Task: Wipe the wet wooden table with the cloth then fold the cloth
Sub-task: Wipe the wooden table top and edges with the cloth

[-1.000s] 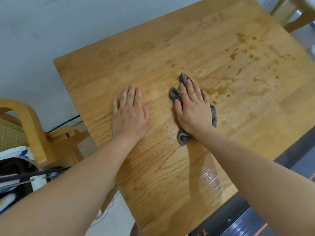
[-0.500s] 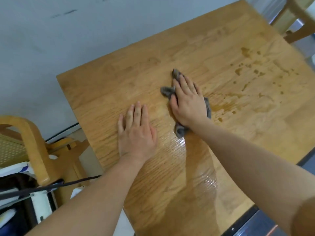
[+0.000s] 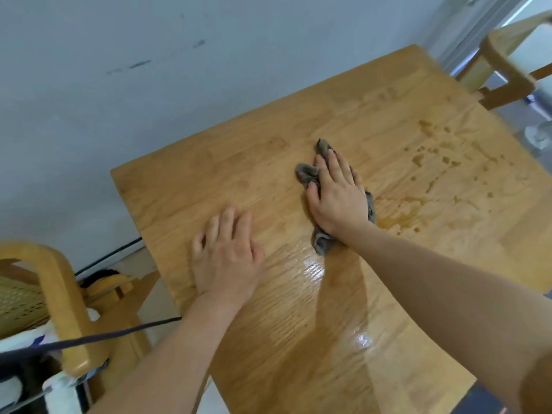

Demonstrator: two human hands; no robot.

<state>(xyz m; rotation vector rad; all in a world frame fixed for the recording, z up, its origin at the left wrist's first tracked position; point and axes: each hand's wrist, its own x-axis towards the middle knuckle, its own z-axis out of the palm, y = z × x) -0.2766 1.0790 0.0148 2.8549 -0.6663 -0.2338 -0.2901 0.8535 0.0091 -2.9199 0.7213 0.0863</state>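
- The right hand (image 3: 337,198) lies palm down on a crumpled grey cloth (image 3: 321,244), fingers stretched out flat rather than closed around it, pressing it against the wooden table (image 3: 209,180).
- Most of the cloth is hidden under that hand; only bunched ends show beyond the fingertips, beside the thumb and at the wrist, plus a thin strip along the hand's right edge.
- The left hand (image 3: 225,255) rests open and flat on the bare wood near the table's left edge, holding nothing, well apart from the cloth.
- Water droplets and streaks (image 3: 424,158) lie on the wood to the right of the cloth; a wet sheen (image 3: 313,268) glints on the wood between the forearms.
- The table's near corner and right side run out of frame.
- A wooden chair (image 3: 56,294) at lower left is partly cut off; the items on it are blurred and hard to identify.
- Another wooden chair (image 3: 501,76) at upper right is only partly in view.
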